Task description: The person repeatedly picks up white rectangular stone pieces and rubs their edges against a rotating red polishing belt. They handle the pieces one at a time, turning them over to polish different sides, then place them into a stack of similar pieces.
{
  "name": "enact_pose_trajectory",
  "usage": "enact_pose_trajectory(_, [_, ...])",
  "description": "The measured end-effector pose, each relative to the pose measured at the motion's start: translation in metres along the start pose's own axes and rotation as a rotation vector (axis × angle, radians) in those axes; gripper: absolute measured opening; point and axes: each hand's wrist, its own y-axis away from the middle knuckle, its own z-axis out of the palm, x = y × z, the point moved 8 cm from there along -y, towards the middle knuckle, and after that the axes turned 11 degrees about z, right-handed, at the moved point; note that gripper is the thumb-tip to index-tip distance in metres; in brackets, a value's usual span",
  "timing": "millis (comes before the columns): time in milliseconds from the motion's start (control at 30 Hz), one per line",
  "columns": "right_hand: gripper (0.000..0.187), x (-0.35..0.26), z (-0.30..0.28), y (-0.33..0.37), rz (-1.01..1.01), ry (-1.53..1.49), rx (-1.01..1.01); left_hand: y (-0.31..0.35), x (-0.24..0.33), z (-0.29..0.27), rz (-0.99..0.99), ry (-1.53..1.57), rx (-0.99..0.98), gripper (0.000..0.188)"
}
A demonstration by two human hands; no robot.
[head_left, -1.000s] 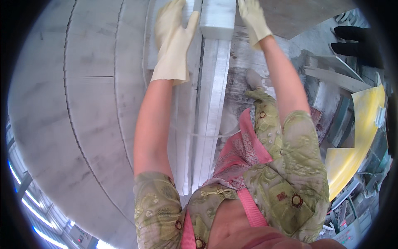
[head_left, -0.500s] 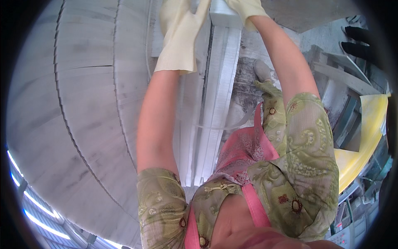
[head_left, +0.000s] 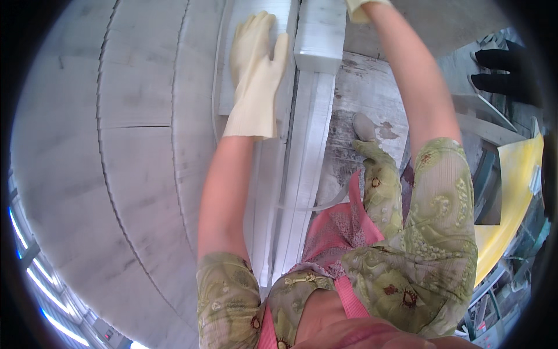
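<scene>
My left hand [head_left: 257, 61], in a cream rubber glove, lies with fingers stretched out on a pale flat slab [head_left: 285, 20]. Its thumb points forward, a little apart from the fingers. Just right of that slab, a dark gap separates it from a long white block [head_left: 319, 49], whose near end face shows. At the top edge, beyond the block's right side, only the glove cuff of my right hand [head_left: 359, 10] is visible. The fingers of that hand are out of the picture, so what they touch cannot be told.
Large grey-white panels [head_left: 136, 157] with jagged seams spread on the left. A white rail [head_left: 308, 122] runs toward me below the block. A translucent hose [head_left: 334, 200] curves near my pink apron. Farther right are a yellow sheet [head_left: 517, 174] and another person's dark-clad legs [head_left: 503, 78].
The view has shifted, so the slab and block appear lower and more of the block shows. My right hand has reached farther forward, mostly out of the picture. My left hand now shows whole.
</scene>
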Motion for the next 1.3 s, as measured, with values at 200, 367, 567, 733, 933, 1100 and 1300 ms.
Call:
enact_pose_trajectory(200, [0.064, 0.007, 0.061, 0.07, -0.014, 0.113, -0.261, 0.001, 0.001, 0.0, -0.042, 0.023, -0.036, 0.036])
enact_pose_trajectory(367, [0.061, 0.03, 0.084, 0.092, 0.008, 0.11, -0.236, 0.001, -0.001, -0.001, -0.026, 0.0, -0.034, 0.04])
enact_pose_trajectory(567, [0.058, 0.006, 0.05, 0.079, -0.008, 0.105, -0.108, 0.016, -0.015, 0.011, -0.108, -0.028, -0.081, 0.043])
enact_pose_trajectory(733, [0.064, -0.009, 0.018, 0.127, -0.031, 0.106, -0.102, 0.024, -0.033, 0.024, -0.205, 0.112, -0.114, 0.043])
enact_pose_trajectory(933, [0.063, -0.02, 0.028, 0.188, -0.035, -0.077, -0.298, 0.009, -0.011, 0.006, -0.114, 0.073, -0.043, 0.041])
enact_pose_trajectory(1100, [0.061, -0.014, 0.0, 0.173, -0.029, -0.272, -0.451, 0.001, -0.001, 0.003, -0.179, 0.024, -0.157, 0.041])
enact_pose_trajectory(1300, [0.06, 0.064, -0.005, 0.175, 0.865, -1.066, -0.541, 0.0, -0.003, 0.004, -0.171, 0.031, -0.152, 0.04])
